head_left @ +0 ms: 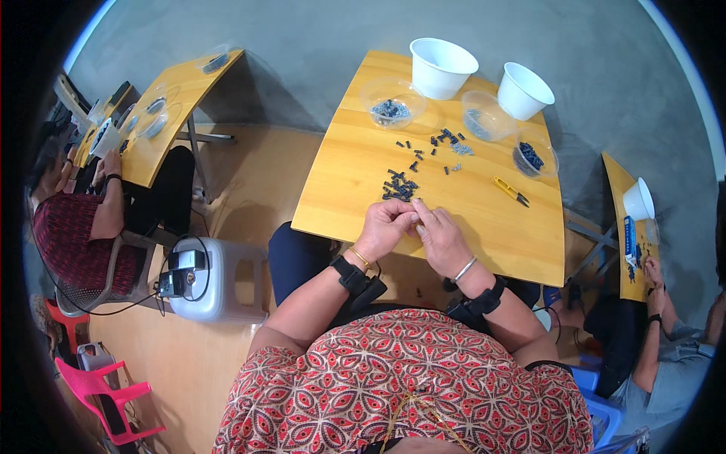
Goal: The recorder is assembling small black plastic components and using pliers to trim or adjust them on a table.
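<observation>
Left hand (387, 230) and right hand (445, 239) meet at near edge of wooden table (340, 174), fingertips bunched together; cannot tell whether small piece gripped between. Small dark parts (398, 186) in loose pile just beyond fingertips, more scattered farther out. Grey bits (462, 150) lie far right of pile. Yellow snips (505, 186) on right. Far side: 3 clear bowls (415, 97) holding small parts, 2 white tubs (443, 80) behind.

Black-piece heap (398, 186); near side of it: left hand (384, 229), right hand (446, 240), meeting; right of it: yellow snips (505, 186).
</observation>
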### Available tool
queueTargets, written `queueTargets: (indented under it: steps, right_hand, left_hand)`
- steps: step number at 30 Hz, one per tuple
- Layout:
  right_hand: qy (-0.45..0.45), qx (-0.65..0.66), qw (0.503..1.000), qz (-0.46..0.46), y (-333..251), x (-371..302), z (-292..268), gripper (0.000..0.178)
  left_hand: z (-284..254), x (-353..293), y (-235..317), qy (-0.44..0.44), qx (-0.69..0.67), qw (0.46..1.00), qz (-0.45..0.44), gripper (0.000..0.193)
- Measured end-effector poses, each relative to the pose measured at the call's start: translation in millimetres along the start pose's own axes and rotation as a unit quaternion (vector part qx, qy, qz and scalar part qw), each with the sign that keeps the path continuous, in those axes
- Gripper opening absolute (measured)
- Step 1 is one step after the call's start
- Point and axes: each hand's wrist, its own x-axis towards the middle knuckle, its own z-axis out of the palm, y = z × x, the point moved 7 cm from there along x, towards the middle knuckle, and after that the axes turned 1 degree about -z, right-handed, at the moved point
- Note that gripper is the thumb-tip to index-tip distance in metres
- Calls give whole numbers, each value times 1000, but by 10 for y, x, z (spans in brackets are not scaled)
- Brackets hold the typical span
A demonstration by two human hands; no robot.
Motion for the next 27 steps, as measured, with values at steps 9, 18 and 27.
queueTargets:
  steps: [9,18,27]
  right_hand:
    - [60,-38,987,147,1183,455,-261,9]
    - [-115,-181,946,243,1332,649,80,13]
    - [-33,-46,986,159,1285,478,5,9]
  left_hand:
    - [17,30,-2,-9,6,1000,9,4]
    - [25,19,-44,-30,-4,1000,-3,8]
    - [28,46,-17,-30,4,999,12,8]
